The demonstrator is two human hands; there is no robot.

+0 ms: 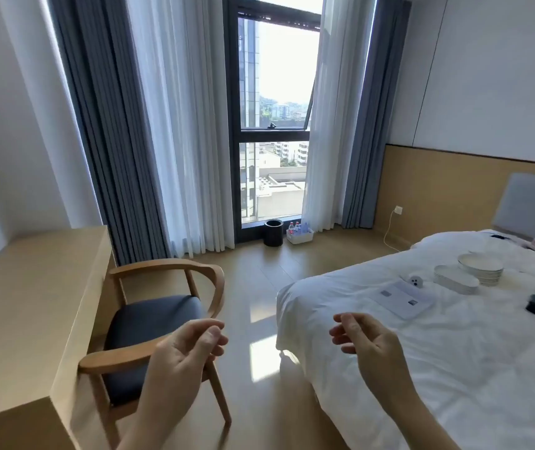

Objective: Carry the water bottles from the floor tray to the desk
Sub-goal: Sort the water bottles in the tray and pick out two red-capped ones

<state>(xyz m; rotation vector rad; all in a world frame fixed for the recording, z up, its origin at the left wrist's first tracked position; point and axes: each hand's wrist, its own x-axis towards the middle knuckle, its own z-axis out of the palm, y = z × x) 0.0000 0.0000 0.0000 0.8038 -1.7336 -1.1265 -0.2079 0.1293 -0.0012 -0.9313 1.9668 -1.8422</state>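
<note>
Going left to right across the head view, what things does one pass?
desk → chair → black bin → floor tray holding the water bottles → wall socket → stacked plates on the bed

A wooden chair (162, 323) with a dark seat stands left of the bed (454, 368). On the bed's white cover lie 2 stacks of plates (480, 270), a paper (404, 298) and a small white device (415, 281). A black bin (273, 232) stands by the window (274, 125). A cable (389, 230) hangs from a socket (398, 209).
</note>
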